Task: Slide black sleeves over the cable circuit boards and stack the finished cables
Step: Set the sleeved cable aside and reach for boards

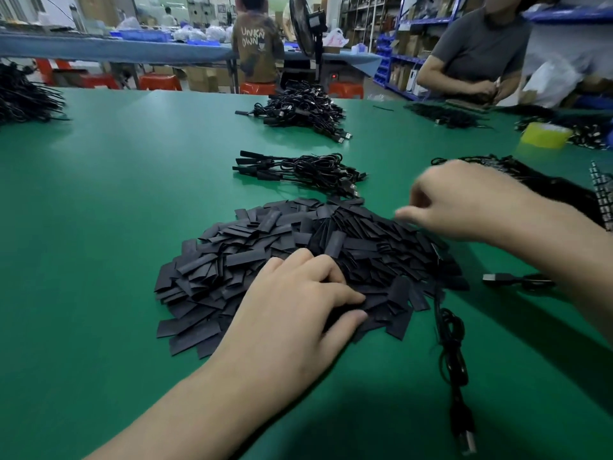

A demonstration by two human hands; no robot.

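**Fetching one sleeve from the pile**

Head view. Our left hand [292, 310] lies on the near side of the pile of sleeves [232, 270]. Its fingers are bent and dug in among them, with thumb and forefinger close together at the tips. We cannot tell whether they have a sleeve pinched.

Our right hand [464, 204] hangs over the far right edge of the pile. It is blurred, with fingers loosely curled and one stretched out leftward, and we cannot tell if it holds anything.

Just right of our left fingertips a cable [451, 353] comes out from under the sleeves and runs toward us. Its board end is hidden. Beyond both sets of fingers the small stack of finished cables [298, 171] lies on the green table [99, 194].

We judge the step to be fetching a sleeve. Next we need one sleeve parted from its neighbours, its mouth opened, and the cable's board end found.
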